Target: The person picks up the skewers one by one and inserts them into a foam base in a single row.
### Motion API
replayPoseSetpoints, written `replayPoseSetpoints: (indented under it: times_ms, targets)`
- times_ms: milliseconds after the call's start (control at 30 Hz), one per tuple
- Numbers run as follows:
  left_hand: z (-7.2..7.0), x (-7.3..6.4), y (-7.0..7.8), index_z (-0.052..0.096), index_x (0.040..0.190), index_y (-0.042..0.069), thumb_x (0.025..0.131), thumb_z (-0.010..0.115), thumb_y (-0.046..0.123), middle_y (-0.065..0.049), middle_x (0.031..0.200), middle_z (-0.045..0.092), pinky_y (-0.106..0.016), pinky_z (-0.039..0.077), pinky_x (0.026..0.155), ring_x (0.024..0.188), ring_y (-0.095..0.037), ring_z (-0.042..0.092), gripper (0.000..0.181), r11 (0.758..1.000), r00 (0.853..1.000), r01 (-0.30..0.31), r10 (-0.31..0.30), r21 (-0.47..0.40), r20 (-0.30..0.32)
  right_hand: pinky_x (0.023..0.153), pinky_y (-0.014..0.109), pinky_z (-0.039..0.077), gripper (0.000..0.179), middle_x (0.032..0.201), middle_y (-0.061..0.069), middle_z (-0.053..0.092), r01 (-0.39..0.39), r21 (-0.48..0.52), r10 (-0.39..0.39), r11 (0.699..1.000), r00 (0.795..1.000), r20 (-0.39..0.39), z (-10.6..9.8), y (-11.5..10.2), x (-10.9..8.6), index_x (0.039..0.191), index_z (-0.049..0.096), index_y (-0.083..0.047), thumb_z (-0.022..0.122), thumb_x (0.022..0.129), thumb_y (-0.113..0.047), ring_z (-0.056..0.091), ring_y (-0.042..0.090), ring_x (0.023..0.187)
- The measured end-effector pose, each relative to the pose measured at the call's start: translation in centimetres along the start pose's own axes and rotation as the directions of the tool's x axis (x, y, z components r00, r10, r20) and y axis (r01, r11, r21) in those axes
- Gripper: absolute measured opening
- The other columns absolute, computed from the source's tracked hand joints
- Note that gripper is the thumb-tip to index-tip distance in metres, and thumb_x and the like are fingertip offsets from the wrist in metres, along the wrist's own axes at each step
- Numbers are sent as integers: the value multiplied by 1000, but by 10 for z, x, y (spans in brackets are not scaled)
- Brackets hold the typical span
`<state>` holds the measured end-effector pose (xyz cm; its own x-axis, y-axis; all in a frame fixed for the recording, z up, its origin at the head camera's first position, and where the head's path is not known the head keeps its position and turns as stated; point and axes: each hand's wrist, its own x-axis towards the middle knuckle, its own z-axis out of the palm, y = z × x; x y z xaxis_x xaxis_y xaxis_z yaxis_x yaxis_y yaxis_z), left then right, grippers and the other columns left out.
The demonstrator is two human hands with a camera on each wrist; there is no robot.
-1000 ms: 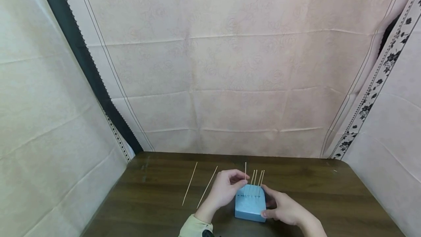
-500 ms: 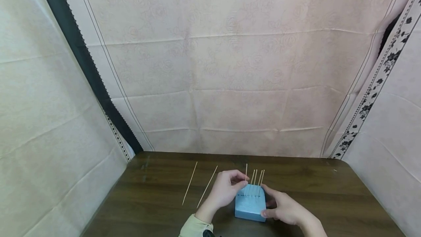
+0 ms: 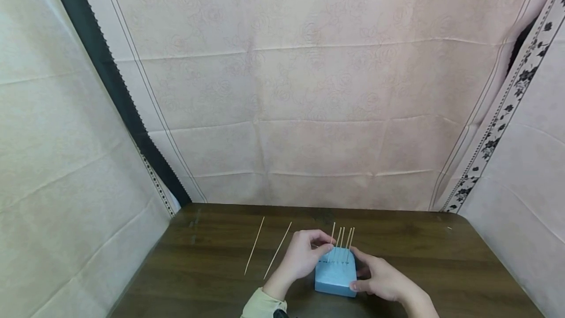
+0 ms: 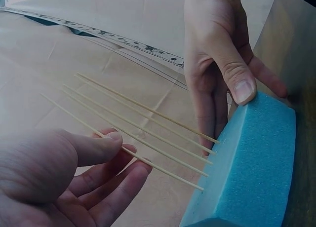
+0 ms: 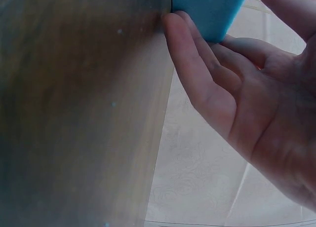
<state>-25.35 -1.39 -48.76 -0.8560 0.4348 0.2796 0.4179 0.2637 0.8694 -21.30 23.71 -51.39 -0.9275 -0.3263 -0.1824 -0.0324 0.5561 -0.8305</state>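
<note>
A light-blue foam block [image 3: 334,278] stands on the table, several thin wooden skewers [image 3: 350,237] upright in its top. My left hand [image 3: 302,255] pinches the leftmost skewer [image 4: 170,173] between thumb and fingers. In the left wrist view its lower end meets the top of the block [image 4: 256,158], beside the row of others. How deep it sits cannot be told. My right hand [image 3: 383,278] grips the block's right side, thumb at the near edge and fingers toward the back. Its palm and fingers [image 5: 202,84] show against the block in the right wrist view.
Two loose skewers lie on the dark wooden table left of my left hand, one farther left [image 3: 254,246] and one near the wrist [image 3: 278,250]. Pale cloth [image 3: 309,112] hangs behind the table [image 3: 198,278] and along both sides.
The top of the pinched skewer has tipped slightly to the right and come down a little, the left fingers moving with it. The right hand and the block stay nearly still.
</note>
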Motion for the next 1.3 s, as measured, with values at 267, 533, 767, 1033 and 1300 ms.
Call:
replayPoseSetpoints:
  times_ms: [267,533,767,1033,1300]
  targets:
    - [1,0,-2,82,108,10,101,74,8,7,100,79,-26,55,77,86,-2,67,11,1000,1000,-2,2,26,7,70,47,62,100,136,31,63,-3,7,3,1000,1000,3,0,1,1,161,33,10,91,86,-18,69,40,113]
    - [3,0,-6,83,105,15,102,74,11,13,97,78,-26,57,78,85,-1,67,10,998,1000,-9,9,69,3,72,49,62,99,136,31,63,-6,16,5,1000,1000,11,-1,-1,1,161,33,11,91,85,-17,70,40,112]
    - [8,0,-8,83,102,15,101,74,8,11,95,78,-25,56,74,82,-1,66,11,996,1000,-16,17,88,-13,75,49,62,100,137,33,62,9,5,-9,1000,1000,12,-2,-2,0,160,33,12,91,85,-18,70,42,113]
    - [14,2,-8,83,99,13,100,76,6,12,93,78,-23,55,72,79,1,65,10,992,998,-37,44,121,-52,75,50,62,99,138,33,62,10,5,-10,1000,1000,5,-4,-2,0,160,32,12,91,86,-18,70,42,113]
    - [14,-2,-9,84,100,11,100,76,7,12,92,78,-23,56,72,79,0,65,8,993,998,-19,26,118,-53,73,48,62,99,133,30,65,11,27,-12,1000,1000,15,-1,1,-1,160,32,12,91,87,-18,70,40,112]
